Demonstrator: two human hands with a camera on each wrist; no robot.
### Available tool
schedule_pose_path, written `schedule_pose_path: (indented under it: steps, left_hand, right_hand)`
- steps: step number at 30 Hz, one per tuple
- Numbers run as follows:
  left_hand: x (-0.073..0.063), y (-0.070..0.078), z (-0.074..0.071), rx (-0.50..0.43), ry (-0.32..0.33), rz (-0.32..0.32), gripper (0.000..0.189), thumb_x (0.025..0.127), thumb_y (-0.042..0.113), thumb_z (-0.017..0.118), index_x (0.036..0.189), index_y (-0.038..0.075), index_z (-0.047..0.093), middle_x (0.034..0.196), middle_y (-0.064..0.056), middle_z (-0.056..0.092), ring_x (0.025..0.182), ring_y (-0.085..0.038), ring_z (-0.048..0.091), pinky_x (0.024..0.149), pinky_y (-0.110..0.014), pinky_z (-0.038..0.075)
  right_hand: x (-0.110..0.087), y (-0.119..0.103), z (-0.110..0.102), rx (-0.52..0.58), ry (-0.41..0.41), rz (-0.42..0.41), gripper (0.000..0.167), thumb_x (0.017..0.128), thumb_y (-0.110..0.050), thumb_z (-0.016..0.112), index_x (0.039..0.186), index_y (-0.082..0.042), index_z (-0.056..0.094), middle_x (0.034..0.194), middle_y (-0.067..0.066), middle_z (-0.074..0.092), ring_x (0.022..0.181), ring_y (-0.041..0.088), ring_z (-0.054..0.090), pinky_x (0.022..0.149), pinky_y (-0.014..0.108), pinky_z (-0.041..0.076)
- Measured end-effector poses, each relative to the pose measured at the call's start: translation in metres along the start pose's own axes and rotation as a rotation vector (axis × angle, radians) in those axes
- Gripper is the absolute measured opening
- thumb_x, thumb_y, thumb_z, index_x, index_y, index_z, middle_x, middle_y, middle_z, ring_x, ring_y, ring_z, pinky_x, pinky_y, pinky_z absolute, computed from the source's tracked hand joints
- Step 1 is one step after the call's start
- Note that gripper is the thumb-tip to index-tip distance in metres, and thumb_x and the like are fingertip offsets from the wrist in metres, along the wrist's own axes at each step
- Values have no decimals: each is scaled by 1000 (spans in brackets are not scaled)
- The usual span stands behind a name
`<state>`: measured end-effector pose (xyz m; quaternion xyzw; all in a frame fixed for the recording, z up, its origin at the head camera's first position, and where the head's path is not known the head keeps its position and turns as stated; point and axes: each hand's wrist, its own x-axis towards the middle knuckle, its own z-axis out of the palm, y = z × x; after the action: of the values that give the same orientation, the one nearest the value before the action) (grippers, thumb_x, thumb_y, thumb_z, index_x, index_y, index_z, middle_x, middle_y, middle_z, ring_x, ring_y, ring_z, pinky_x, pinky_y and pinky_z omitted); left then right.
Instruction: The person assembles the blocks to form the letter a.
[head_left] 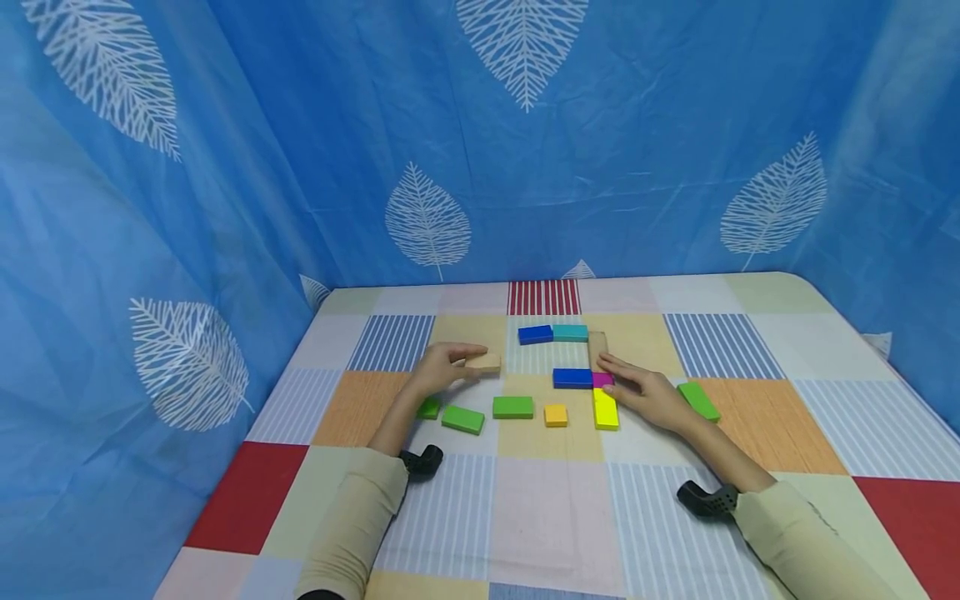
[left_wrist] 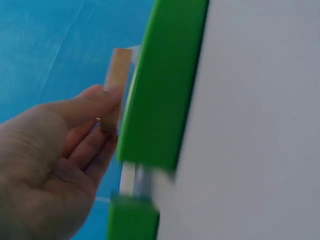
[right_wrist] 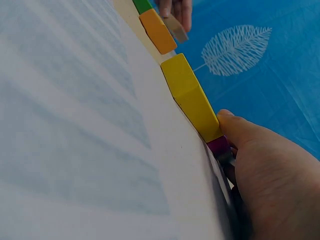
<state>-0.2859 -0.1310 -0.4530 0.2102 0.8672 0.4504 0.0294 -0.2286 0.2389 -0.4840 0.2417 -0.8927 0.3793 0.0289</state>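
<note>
Pinches a pale wooden block (head_left: 483, 362) between thumb and fingers of the left hand (head_left: 441, 367), just beyond the green blocks (head_left: 513, 407) on the counter (head_left: 551, 517). Rests the right hand (head_left: 649, 397), with fingers extended, against a line of yellow block (head_left: 606, 412), magenta block (head_left: 602, 380) and wooden strip (head_left: 597, 342), near a lone green piece (head_left: 699, 402).

Left grip (head_left: 441, 367) pinching, right grip (head_left: 651, 395) extended.

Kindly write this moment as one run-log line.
left hand: pinches pale wooden rectangular block; right hand: touches yellow rectangular block; small magenta block: against yellow block's far end
</note>
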Motion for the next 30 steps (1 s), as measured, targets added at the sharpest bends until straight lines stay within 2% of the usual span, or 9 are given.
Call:
schedule_pose_path:
  steps: [4,7,12,17,23,30]
  left_hand:
    - [3,18,14,-20,15,42,38,78,8,74,115,12,67,117,-4,63,113,-19,54,92,-32,46]
    - [4,30,28,-26,0,63,38,78,9,74,115,11,67,116,-4,63,111,-19,56,90,-30,47]
    - [9,42,48,24,-25,57,38,77,9,75,114,12,67,114,-3,64,109,-17,57,88,-27,48]
    - [12,46,60,103,-37,19,38,75,12,77,113,15,69,113,-2,65,109,-17,57,87,-26,48]
    - [12,45,66,140,-30,-17,39,74,15,78,112,17,69,111,1,65,109,-14,56,90,-27,46]
    - [13,41,69,162,-44,6,39,73,17,79,111,16,70,108,2,67,104,-12,59,87,-24,47]
  right_hand:
    - [0,1,0,-6,7,-15,52,93,-29,56,139,-9,43,146,11,33,131,36,30,102,54,29]
    - [0,2,1,-5,9,-12,52,93,-29,56,139,-9,43,146,11,33,131,36,30,101,54,29]
    - [-1,2,1,6,1,12,52,93,-32,55,139,-12,42,147,8,32,133,33,29,103,53,28]
    - [0,0,1,6,-6,21,52,93,-33,55,140,-13,42,147,7,31,133,33,28,104,52,27]
    - [2,-1,1,-2,4,4,52,93,-32,55,139,-12,43,146,8,32,132,33,29,103,52,29]
    - [1,2,0,2,-5,8,53,93,-33,55,139,-12,42,147,8,32,132,33,29,103,51,29]
